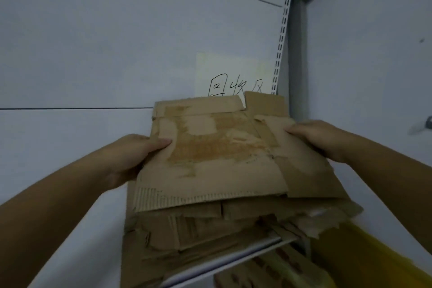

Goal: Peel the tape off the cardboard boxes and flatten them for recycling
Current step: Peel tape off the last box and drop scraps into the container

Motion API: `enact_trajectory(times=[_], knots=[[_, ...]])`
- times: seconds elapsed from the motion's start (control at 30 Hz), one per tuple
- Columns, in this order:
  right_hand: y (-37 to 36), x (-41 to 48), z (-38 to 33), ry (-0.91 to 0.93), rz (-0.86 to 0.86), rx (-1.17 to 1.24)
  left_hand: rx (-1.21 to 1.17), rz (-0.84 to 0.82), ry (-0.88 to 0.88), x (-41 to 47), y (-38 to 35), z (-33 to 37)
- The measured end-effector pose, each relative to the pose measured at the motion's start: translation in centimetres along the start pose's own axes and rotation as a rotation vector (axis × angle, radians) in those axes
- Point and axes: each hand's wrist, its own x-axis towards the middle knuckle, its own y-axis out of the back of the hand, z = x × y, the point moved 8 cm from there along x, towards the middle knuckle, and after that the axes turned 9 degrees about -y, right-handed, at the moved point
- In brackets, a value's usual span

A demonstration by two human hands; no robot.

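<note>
Both hands hold one flattened cardboard box [210, 159] roughly level, its long axis running left to right between them. The left hand [135, 156] pinches the left edge, thumb on top and the rest hidden beneath, while the right hand [322, 138] curls its fingers [297, 130] over the right edge. The piece lies directly over the stack of flattened cardboard [198, 236] on the shelf [233, 258], below the handwritten sign [233, 72]. The coming move is probably a straight lowering, with neither hand nearer.
</note>
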Motion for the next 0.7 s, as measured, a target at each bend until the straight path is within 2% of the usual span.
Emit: enact_trajectory(times=[0.23, 0.37, 0.47, 0.6, 0.67, 0.7], knots=[[0.7, 5.4, -4.7, 0.413, 0.048, -0.189, 0.204, 0.348, -0.055, 0.1, 0.9, 3.9], [-1.3, 8.4, -2.7, 0.522, 0.035, -0.424, 0.458, 0.503, -0.098, 0.4, -1.4, 2.5], [-4.1, 10.3, 0.8, 0.515, -0.071, -0.512, 0.607, 0.503, -0.023, 0.0, -3.0, -0.4], [-7.6, 13.9, 5.0, 0.446, -0.091, -0.592, 1.147, 0.304, 0.142, 1.1, -5.7, -3.4], [-9.3, 13.9, 5.9, 0.49, -0.046, -0.775, 1.205, 0.217, 0.119, 2.0, -7.3, -4.4], [-9.8, 13.3, 5.8, 0.551, -0.052, -0.769, 1.207, 0.191, 0.086, 2.5, -7.8, -4.7]])
